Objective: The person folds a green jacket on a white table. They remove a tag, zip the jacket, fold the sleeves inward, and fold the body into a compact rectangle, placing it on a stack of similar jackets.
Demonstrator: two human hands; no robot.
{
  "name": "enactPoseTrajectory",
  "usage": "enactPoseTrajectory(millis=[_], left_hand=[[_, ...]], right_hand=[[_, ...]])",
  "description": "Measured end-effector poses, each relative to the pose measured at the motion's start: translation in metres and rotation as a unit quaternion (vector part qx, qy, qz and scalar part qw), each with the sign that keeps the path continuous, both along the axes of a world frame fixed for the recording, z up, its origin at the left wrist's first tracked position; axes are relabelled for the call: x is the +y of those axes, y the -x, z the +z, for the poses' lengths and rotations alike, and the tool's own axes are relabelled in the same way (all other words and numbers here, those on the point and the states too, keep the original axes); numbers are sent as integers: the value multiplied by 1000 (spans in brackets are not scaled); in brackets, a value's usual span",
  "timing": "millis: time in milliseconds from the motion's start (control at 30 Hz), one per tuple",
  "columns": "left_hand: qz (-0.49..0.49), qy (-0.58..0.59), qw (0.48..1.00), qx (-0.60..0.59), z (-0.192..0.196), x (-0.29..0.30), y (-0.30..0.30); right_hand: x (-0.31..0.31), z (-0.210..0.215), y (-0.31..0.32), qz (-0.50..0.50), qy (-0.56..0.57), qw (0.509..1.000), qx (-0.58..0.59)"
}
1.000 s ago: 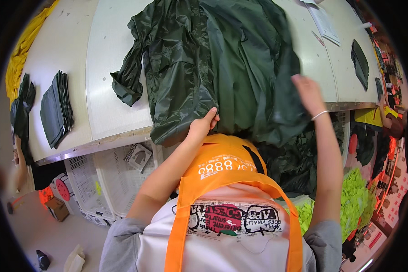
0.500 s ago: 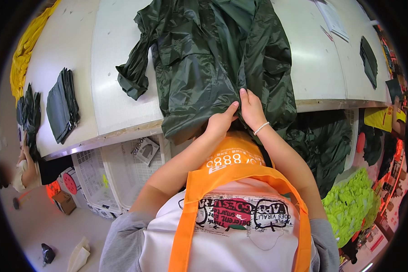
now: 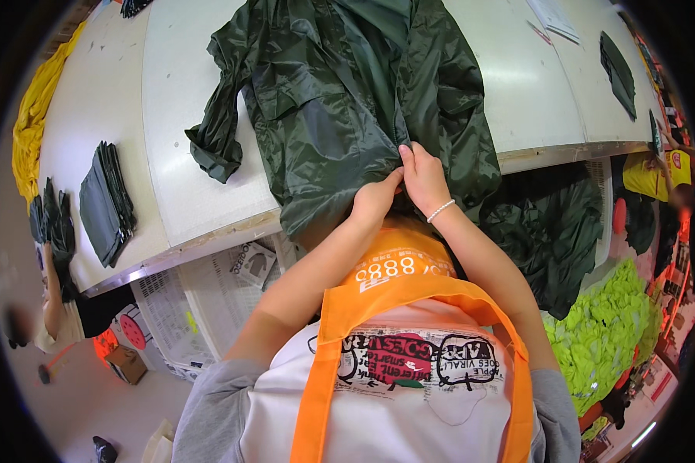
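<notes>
Dark green jacket [image 3: 347, 100] lies spread on the white table [image 3: 185, 154], hem over the near edge; left hand [image 3: 374, 202] and right hand [image 3: 423, 179] pinch its front opening together at the hem, closure apparently only begun.

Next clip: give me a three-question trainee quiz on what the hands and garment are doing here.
1. True or false: both hands grip the dark green jacket at its front opening, near the table's front edge.
2. Which wrist wears a pale beaded bracelet? A) left B) right C) neither
3. Fill in: left of the jacket on the table lies a stack of folded dark ____ pieces.

Key
1. True: the left hand and right hand pinch the fabric side by side.
2. B
3. green
</notes>
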State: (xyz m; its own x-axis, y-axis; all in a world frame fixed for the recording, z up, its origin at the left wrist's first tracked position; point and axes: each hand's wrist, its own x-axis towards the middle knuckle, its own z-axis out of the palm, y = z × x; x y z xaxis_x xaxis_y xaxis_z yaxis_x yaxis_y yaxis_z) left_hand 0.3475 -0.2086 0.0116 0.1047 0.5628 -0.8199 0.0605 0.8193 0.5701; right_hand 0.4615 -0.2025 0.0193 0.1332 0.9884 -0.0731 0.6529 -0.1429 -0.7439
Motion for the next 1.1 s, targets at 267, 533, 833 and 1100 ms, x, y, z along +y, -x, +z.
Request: enactPoseTrajectory(millis=[267,533,833,1100], left_hand=[[143,49,953,-264,-1,5,8],[172,21,963,-208,2,0,0],[183,16,962,-203,-2,-6,-9],[174,16,972,-159,4,-5,-7]], right_hand=[[7,19,-28,32,5,996,88],[-37,55,-15,102,-179,967,-152],[-53,32,-2,51,-23,976,-211],[-42,50,-21,-72,236,957,153]])
